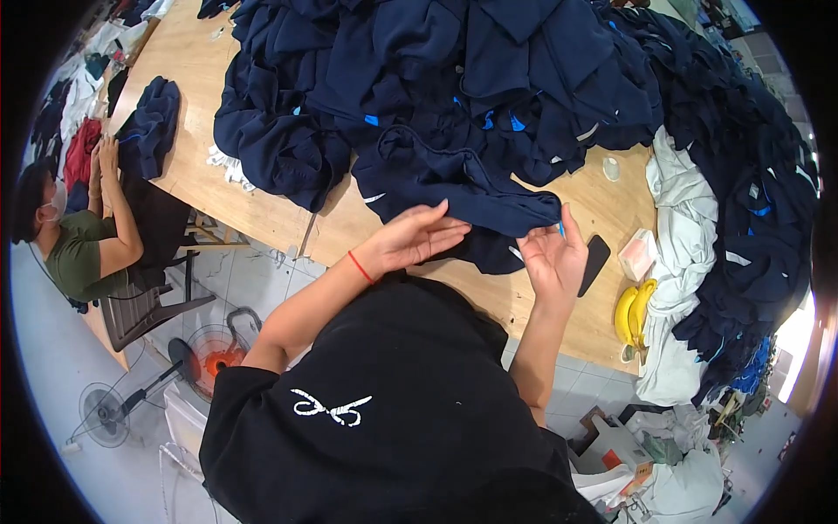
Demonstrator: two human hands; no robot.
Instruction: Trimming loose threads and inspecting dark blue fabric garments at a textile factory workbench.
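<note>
A navy garment (467, 194) with thick folded edges lies at the table's near edge, in front of me. My left hand (419, 237) is palm up at its near side, fingers stretched out and thumb apart, fingertips beside the cloth. At the garment's right end, my right hand (556, 260) has its thumb along the end and its fingers bent against the near edge, with the cloth between them. Small blue and white tags show on the fabric.
A large heap of navy garments (419, 52) fills the far table. To the right are a black phone (594, 265), a small box (638, 253), bananas (635, 312) and white cloth (679, 262). At left, a masked person (87, 249) handles another navy garment (150, 127); fans (106, 415) stand below.
</note>
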